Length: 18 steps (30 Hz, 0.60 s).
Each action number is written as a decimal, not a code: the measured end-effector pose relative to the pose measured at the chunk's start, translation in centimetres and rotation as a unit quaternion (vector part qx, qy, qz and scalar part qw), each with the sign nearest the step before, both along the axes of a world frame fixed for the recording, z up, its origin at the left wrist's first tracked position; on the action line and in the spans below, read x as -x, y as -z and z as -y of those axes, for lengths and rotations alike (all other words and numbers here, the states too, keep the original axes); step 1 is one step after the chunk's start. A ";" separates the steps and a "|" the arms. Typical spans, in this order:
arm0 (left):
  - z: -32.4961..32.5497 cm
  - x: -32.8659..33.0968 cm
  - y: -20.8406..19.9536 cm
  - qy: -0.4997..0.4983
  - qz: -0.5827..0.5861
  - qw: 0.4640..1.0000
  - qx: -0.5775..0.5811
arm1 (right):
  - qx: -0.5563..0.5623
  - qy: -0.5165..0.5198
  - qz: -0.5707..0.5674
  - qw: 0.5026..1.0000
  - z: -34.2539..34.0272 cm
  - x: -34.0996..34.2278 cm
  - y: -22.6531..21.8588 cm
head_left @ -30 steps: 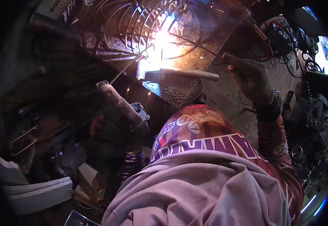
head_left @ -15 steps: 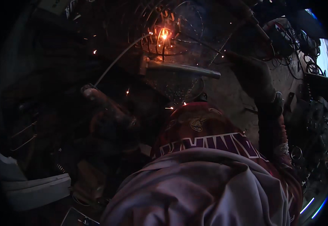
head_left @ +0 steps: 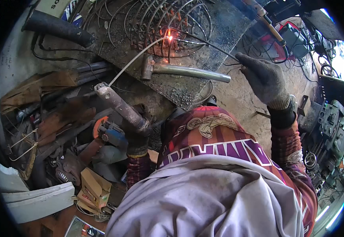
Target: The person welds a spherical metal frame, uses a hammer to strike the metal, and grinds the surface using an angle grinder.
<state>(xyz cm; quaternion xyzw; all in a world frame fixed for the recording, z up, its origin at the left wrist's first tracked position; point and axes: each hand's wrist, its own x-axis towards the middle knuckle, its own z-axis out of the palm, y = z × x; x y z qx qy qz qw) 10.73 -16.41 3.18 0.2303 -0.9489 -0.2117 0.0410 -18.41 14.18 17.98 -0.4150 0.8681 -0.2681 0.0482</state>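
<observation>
My left hand [head_left: 138, 138], in a dark glove, is closed around a worn electrode holder [head_left: 118, 104]. A pale welding rod [head_left: 131, 62] curves from the holder's tip up to a glowing orange spot on a cage-like piece of curved metal rods [head_left: 165, 24]. On the right, my right hand [head_left: 265, 79], in a grey glove, grips the end of a thin dark metal rod [head_left: 215, 48], whose other end reaches the same glowing spot. Just nearer than the glow lies a hammer [head_left: 191, 72] with a metal handle, its head to the left.
A metal plate [head_left: 120, 35] strewn with grit lies under the work. Metal bars, an angle grinder [head_left: 71, 168] and a cardboard box [head_left: 95, 185] crowd the left. A dark pipe [head_left: 59, 29] lies at far left. Cables and a machine [head_left: 334, 122] stand right.
The bright arc and flying sparks have given way to a small orange glow, and the dark picture has brightened. Both hands and the hammer stay about where they were.
</observation>
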 end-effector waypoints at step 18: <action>0.6 -0.5 2.1 0.051 -0.105 0.992 -0.055 | 0.069 0.029 0.091 0.993 0.4 -0.7 -0.2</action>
